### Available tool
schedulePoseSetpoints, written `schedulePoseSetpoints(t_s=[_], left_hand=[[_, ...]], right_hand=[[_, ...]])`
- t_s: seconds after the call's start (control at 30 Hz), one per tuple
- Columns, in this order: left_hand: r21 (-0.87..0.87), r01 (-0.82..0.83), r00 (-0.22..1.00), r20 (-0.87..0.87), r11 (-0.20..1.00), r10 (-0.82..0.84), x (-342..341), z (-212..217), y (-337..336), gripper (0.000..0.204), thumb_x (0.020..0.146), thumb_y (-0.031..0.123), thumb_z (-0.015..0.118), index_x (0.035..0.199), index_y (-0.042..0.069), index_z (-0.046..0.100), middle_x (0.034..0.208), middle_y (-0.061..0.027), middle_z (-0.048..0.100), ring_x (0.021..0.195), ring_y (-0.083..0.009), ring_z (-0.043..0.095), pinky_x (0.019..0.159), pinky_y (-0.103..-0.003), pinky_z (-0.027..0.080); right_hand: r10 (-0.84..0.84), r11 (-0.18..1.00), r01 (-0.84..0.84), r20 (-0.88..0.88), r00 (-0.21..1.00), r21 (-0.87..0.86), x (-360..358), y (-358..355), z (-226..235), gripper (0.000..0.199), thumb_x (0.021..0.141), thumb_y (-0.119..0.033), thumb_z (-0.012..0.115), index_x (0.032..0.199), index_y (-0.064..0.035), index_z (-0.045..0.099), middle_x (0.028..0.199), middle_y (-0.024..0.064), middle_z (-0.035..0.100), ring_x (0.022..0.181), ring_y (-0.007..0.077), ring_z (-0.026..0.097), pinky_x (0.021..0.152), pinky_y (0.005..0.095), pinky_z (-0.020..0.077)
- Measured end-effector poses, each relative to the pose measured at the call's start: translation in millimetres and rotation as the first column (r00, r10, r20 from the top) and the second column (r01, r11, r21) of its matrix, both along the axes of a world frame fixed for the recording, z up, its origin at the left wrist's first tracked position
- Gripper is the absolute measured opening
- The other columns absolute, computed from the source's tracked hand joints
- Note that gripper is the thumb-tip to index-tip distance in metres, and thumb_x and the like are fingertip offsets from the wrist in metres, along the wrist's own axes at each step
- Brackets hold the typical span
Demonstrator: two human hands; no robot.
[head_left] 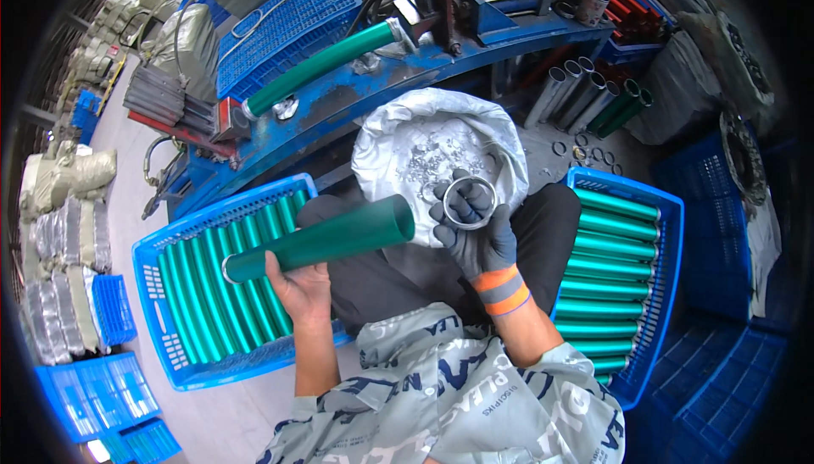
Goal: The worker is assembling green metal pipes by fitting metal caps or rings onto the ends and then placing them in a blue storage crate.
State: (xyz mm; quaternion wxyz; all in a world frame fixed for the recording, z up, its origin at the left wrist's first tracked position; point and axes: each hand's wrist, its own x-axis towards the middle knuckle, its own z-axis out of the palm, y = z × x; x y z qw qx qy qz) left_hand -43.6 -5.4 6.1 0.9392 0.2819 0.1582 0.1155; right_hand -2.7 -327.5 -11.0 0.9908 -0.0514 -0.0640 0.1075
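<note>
My bare left hand (298, 290) is wrapped round a green tube (331, 239) near its left end, where a pale ring edge shows. The tube lies roughly level across my lap, its far right end tilted slightly up. In a grey glove with an orange cuff, my right hand (485, 254) grips a silver metal ring (468, 226) with its fingers behind and around it. Ring and tube are apart. Just beyond the gloved hand, a white sack (380, 152) stands rolled open, with many small shiny metal pieces inside.
Blue crates of green tubes stand at my left (151, 294) and right (671, 261). Ahead is a blue metal bench (339, 138) with another green tube (326, 66) mounted on it. Upright tubes (577, 91) and loose rings (593, 155) are on the floor at the right.
</note>
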Motion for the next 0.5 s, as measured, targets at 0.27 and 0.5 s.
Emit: schedulePoseSetpoints(t_s=[0.27,0.5], left_hand=[[0.012,-0.015,0.999,-0.03,1.0,0.015,-2.5,-6.1,0.0,0.046,0.106,0.044,0.078,0.134,0.007,0.071,0.139,-0.0138,0.076,0.132,-0.0283,0.071,0.117,-0.048,0.057],[0.018,-0.002,1.0,-0.029,1.0,0.002,-0.9,-9.4,1.2,0.046,0.106,0.044,0.079,0.134,0.009,0.071,0.14,-0.0137,0.076,0.133,-0.0286,0.071,0.118,-0.05,0.057]], right_hand=[[0.076,0.978,-0.081,0.033,0.997,0.19,-3.2,-5.9,22.1,0.093,0.108,-0.057,0.07,0.178,-0.0105,0.029,0.164,0.0276,0.054,0.143,0.0428,0.064,0.116,0.0552,0.0593],[0.105,0.975,-0.08,-0.111,0.988,0.208,-1.9,-7.2,25.1,0.083,0.11,-0.049,0.07,0.176,-0.0179,0.032,0.159,0.0277,0.058,0.141,0.0486,0.065,0.108,0.0529,0.0669]])
